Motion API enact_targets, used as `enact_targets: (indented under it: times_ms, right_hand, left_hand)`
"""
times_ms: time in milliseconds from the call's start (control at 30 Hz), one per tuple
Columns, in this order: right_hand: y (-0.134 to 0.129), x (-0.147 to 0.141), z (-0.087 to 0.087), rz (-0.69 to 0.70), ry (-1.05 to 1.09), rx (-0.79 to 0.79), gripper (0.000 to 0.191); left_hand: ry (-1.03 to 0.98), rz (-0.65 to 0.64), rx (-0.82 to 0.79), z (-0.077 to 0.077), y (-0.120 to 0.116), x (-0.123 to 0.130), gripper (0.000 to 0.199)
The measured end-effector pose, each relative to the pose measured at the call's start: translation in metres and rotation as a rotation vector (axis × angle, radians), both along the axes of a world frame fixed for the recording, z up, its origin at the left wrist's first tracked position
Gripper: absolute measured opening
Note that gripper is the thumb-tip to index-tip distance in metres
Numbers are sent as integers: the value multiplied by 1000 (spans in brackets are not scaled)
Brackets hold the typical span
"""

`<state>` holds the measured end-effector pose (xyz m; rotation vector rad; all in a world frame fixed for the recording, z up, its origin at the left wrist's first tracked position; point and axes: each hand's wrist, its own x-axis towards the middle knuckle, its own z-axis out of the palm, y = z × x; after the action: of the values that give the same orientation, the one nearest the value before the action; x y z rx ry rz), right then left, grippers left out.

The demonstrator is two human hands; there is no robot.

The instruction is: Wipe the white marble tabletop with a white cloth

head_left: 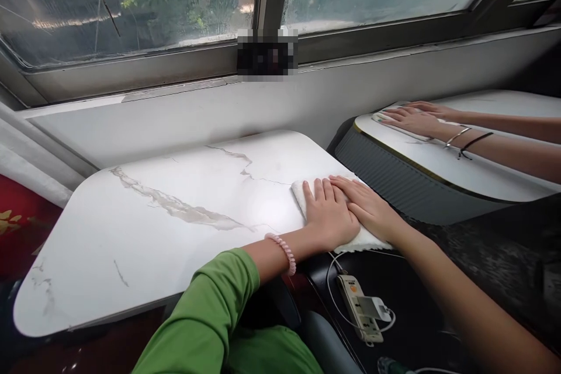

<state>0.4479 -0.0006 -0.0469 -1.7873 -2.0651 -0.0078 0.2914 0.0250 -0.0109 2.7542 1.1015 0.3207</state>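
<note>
A folded white cloth [364, 241] lies at the right end of a white marble-patterned table [144, 245], its near edge reaching the table's edge. My left hand [331, 216] rests flat on the cloth, fingers extended and pointing away from me. Beside it, my right hand [366, 201] also presses on the cloth with fingers stretched out, touching the left one. Both palms are hidden. A pink coiled band [283, 251] circles my left wrist.
At the right, another person's hands [409, 118] rest on a cloth on a second white table [464, 175]. Below my forearms lies a power strip [359, 310] with a plugged-in charger and cable. Windows [175, 0] line the far wall; white curtain [30, 158] hangs left.
</note>
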Motion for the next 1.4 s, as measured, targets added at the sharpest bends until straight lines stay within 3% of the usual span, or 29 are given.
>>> enact_targets:
  times_ms: [233, 600, 800, 967, 1133, 1267, 1400]
  right_hand:
    - [55, 11, 4, -44, -40, -13, 56]
    - [198, 16, 10, 7, -2, -8, 53]
    - [243, 19, 11, 60, 0, 22, 51]
    - [245, 23, 10, 78, -10, 28, 54]
    - [222, 21, 9, 32, -30, -6, 56]
    - [181, 17, 11, 42, -77, -19, 55]
    - [118, 9, 11, 35, -89, -6, 54]
  left_hand:
    - [-19, 13, 2, -3, 53, 19, 60]
    - [-22, 152, 35, -8, 182, 36, 55]
    - [-22, 222, 69, -9, 217, 42, 53]
    - [-1, 222, 88, -8, 220, 43, 53]
    - [39, 184, 66, -6, 204, 40, 54]
    - [43, 164, 53, -5, 167, 34, 55]
    - [36, 87, 54, -5, 115, 22, 56]
